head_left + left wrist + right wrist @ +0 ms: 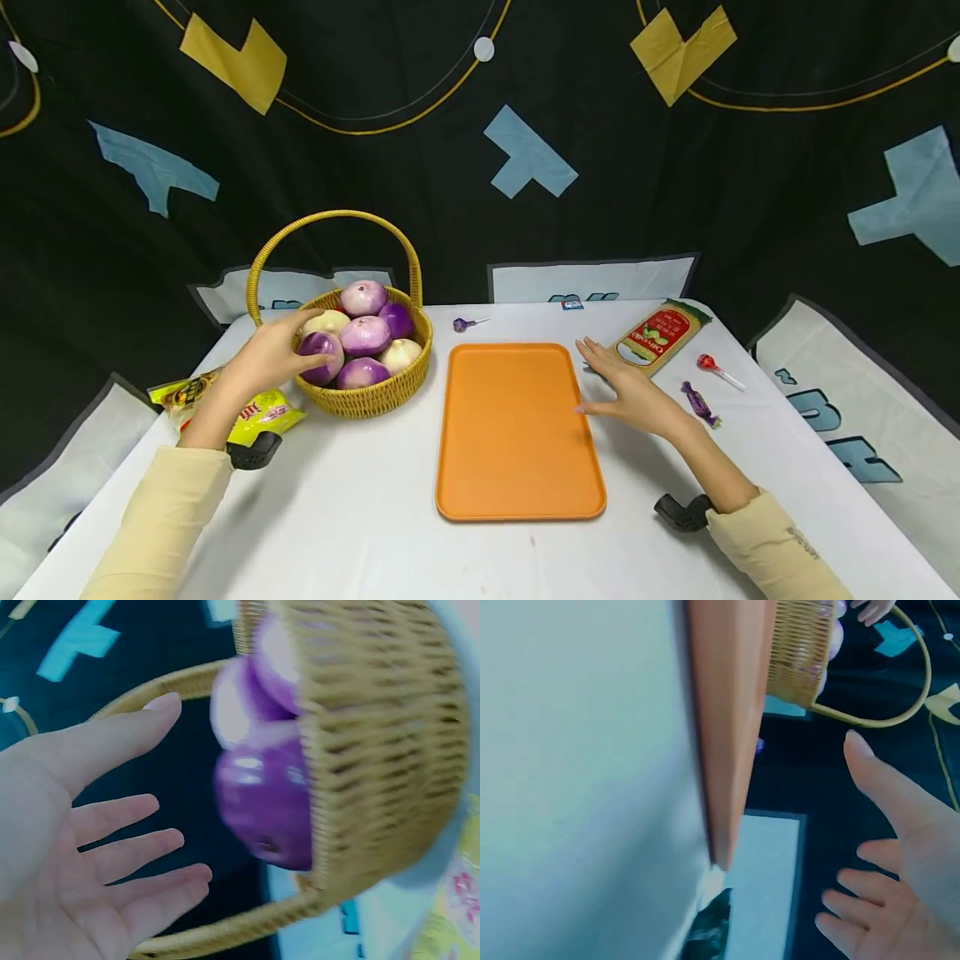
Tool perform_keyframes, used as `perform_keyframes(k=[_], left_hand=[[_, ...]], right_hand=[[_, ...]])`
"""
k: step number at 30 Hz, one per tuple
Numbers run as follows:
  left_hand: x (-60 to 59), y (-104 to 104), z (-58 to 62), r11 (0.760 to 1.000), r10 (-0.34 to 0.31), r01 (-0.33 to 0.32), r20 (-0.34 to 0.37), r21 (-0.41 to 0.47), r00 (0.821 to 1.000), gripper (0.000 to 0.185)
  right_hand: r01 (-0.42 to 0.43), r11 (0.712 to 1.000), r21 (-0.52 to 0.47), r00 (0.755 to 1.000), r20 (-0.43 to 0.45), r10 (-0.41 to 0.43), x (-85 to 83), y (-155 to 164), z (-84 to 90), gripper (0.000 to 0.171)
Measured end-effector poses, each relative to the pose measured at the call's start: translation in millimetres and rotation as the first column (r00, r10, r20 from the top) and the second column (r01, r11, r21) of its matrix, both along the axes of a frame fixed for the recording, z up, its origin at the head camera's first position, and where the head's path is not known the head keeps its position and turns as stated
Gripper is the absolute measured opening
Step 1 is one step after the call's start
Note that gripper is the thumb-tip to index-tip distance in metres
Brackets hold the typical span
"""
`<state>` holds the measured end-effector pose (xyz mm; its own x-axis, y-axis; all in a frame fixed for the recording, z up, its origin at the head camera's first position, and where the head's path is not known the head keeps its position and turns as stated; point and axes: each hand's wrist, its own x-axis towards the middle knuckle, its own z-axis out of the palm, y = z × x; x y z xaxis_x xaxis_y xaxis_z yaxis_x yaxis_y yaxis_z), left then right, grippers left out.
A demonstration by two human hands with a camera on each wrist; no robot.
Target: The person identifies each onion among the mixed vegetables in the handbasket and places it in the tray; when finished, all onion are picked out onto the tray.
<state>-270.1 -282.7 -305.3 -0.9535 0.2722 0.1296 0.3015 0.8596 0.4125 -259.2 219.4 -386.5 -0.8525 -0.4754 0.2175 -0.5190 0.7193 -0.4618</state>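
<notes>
A wicker basket point(367, 402) with a tall handle stands at the back left, heaped with purple onions point(365, 336) and paler ones point(401, 356). My left hand point(273, 354) is over the basket's left side, thumb and fingers spread around a purple onion point(262, 799); in the left wrist view a gap shows between the fingers and the onions. At the right edge of an orange tray point(521, 433) my right hand point(637, 392) hovers, fingers extended and holding nothing. In the right wrist view the tray's side point(731, 712) appears edge-on beside that hand.
A yellow snack packet point(262, 417) lies under the left forearm. Beyond the right hand are a green-and-red package point(663, 333), a red lollipop point(707, 362) and a purple wrapped candy point(700, 403). A purple lollipop point(461, 325) and a small blue-red item point(572, 305) lie at the back edge.
</notes>
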Motion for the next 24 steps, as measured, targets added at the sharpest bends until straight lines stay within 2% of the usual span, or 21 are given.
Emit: perform_keyframes(k=[4, 9, 17, 21, 24], left_hand=[[-12.5, -3.4, -16.2, 1.000, -0.013, 0.013, 0.036, 0.006, 0.999, 0.075], [-19.7, -4.5, -29.1, 1.000, -0.004, 0.004, 0.018, -0.016, 1.000, 0.074], [-15.5, -6.5, -32.6, 1.000, 0.029, -0.029, -0.025, -0.007, 0.999, 0.071], [-5.8, -0.4, -28.4, 0.995, 0.097, -0.095, -0.055, 0.028, 0.994, 0.075], [3.9, 9.7, -21.6, 0.990, 0.137, -0.131, -0.113, 0.059, 0.984, 0.079]], right_hand=[[-0.027, 1.000, 0.014, 0.996, 0.081, 0.026, -0.1, 4.6, -8.6, 0.088], [-0.075, 0.995, 0.068, 0.986, 0.152, 0.064, -1.7, 6.5, -18.3, 0.083], [-0.138, 0.983, 0.121, 0.974, 0.194, 0.113, -2.9, 5.1, -22.9, 0.072], [-0.171, 0.975, 0.141, 0.970, 0.200, 0.142, -2.2, 5.5, -24.0, 0.069], [-0.179, 0.973, 0.149, 0.970, 0.192, 0.149, -2.2, 6.0, -23.0, 0.068]])
